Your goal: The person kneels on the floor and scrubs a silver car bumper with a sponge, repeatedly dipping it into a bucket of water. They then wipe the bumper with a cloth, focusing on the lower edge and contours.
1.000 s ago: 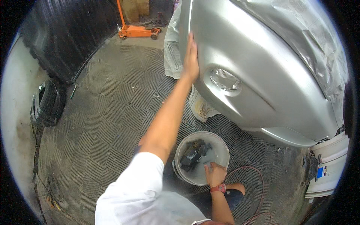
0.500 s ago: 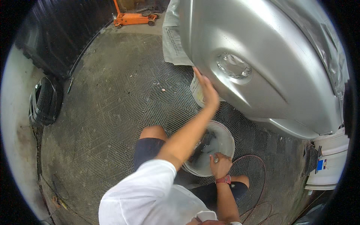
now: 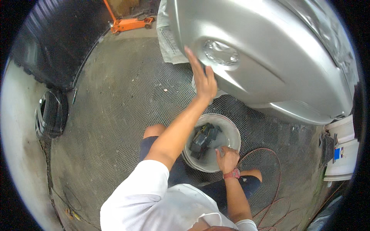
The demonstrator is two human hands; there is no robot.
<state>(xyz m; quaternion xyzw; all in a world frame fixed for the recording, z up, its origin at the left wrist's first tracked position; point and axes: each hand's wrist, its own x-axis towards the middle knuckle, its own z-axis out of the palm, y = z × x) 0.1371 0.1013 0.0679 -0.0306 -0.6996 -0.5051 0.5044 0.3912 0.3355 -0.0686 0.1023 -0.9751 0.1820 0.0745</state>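
A large silver car bumper (image 3: 262, 50) fills the upper right. My left hand (image 3: 204, 82) lies along its lower left edge with fingers stretched out, and its palm side is partly hidden. Between my knees stands a white bucket (image 3: 237, 131) with cloudy water and several dark flat pieces (image 3: 204, 136) in it. Over the bucket's right side hangs my right hand (image 3: 228, 158), its fingers curled together. What those fingers hold, if anything, I cannot make out. A red watch (image 3: 232, 174) sits on that wrist.
Crumpled silver film fills the bumper's round opening (image 3: 221, 52). Masking paper (image 3: 169, 46) hangs at its left edge. A thin red hose (image 3: 280, 173) curls on the floor at right. An orange floor jack (image 3: 129, 25) and a tyre (image 3: 52, 113) stand farther off.
My view has shifted, so the bumper appears farther left and higher. My left hand remains at the bumper's edge, with its fingers more visible. My right hand stays over the bucket.
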